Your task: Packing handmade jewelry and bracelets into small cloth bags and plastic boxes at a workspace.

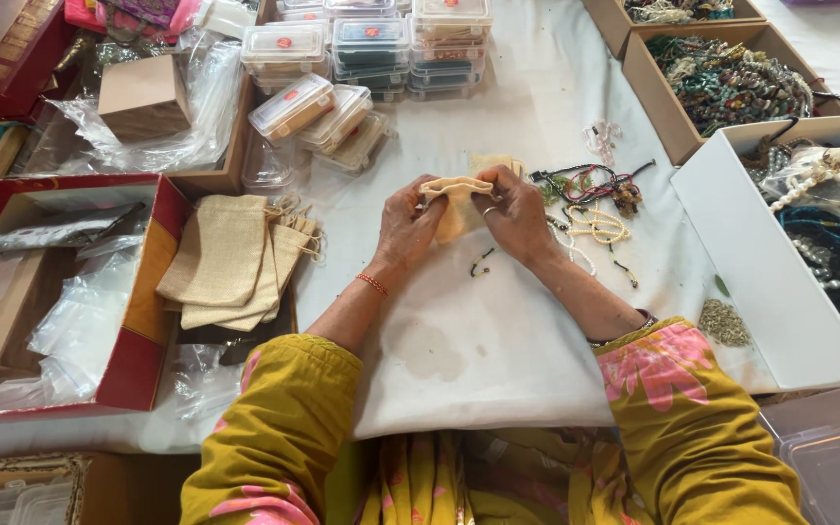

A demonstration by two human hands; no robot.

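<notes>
Both hands hold a small beige cloth pouch (458,199) above a white cloth-covered table (498,340). My left hand (406,226) grips the pouch's left side and my right hand (514,214) grips its right side, fingers at the gathered mouth. A ring shows on the right hand and an orange bangle on the left wrist. A small dark beaded piece (481,262) lies on the cloth just below the hands. Bead necklaces and bracelets (590,199) lie tangled right of the right hand.
A pile of beige pouches (235,261) lies to the left beside a red-sided box of plastic bags (60,292). Stacked clear plastic cases (367,53) stand behind. Boxes of beads (731,83) and a white box of necklaces (828,224) line the right.
</notes>
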